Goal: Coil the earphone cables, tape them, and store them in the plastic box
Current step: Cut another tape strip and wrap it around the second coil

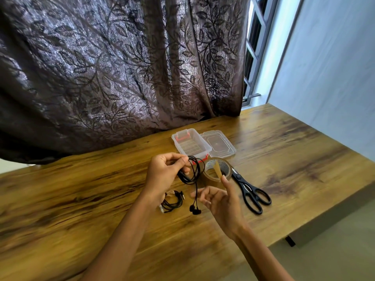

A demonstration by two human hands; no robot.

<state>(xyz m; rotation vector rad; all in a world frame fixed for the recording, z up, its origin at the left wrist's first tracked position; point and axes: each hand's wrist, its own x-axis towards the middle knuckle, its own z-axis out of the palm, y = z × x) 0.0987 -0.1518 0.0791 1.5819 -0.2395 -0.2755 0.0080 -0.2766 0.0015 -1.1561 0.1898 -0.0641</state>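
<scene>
My left hand (pixel 164 173) pinches a coiled black earphone cable (pixel 192 171) above the table, and its two earbuds (pixel 195 210) dangle down to the wood. My right hand (pixel 220 199) holds up a short strip of brown tape (pixel 217 169) stuck to a fingertip, just right of the coil. A second coiled black earphone (pixel 172 200) lies on the table below my left hand, with clear tape on it. The open clear plastic box (pixel 190 146) with red latches stands behind the hands, nothing inside it.
The box's clear lid (pixel 218 144) lies right of the box. A brown tape roll (pixel 217 169) sits behind my right hand, black scissors (pixel 250 192) to its right. A dark leaf-patterned curtain (pixel 121 67) hangs over the wooden table's (pixel 81 199) far edge.
</scene>
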